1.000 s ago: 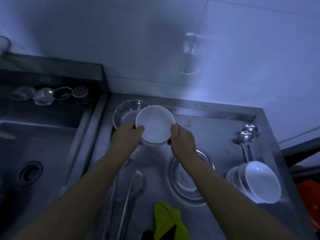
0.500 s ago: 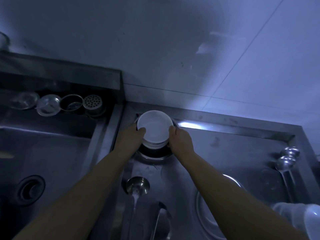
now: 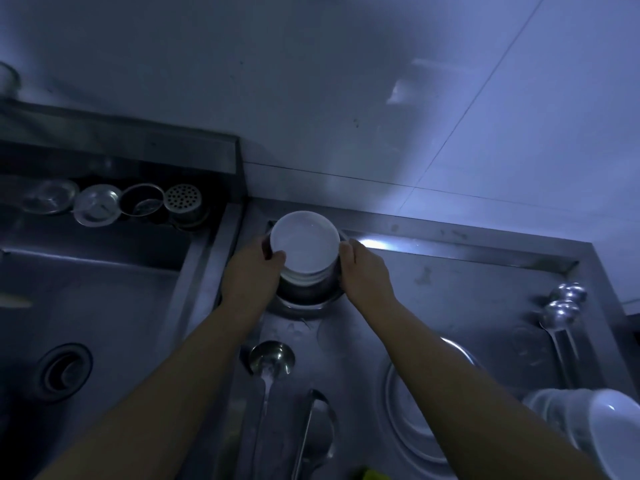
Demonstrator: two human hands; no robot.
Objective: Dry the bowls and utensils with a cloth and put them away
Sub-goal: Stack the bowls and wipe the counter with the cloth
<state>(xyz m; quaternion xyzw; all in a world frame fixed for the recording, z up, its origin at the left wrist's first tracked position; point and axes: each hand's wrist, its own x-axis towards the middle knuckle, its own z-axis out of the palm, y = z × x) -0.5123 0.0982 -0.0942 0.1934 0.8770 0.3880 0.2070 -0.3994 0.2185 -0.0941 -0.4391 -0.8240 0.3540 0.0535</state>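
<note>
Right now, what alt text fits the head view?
Both hands, left hand and right hand, hold a stack of white bowls over a metal bowl on a dim steel counter, beside a sink.

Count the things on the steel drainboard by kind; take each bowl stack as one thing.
Stacks of white ceramic bowls: 2
Shiny steel ladles: 4
Round steel plate: 1
Steel basin: 1
Yellow cloth: 1
Total: 9
</note>
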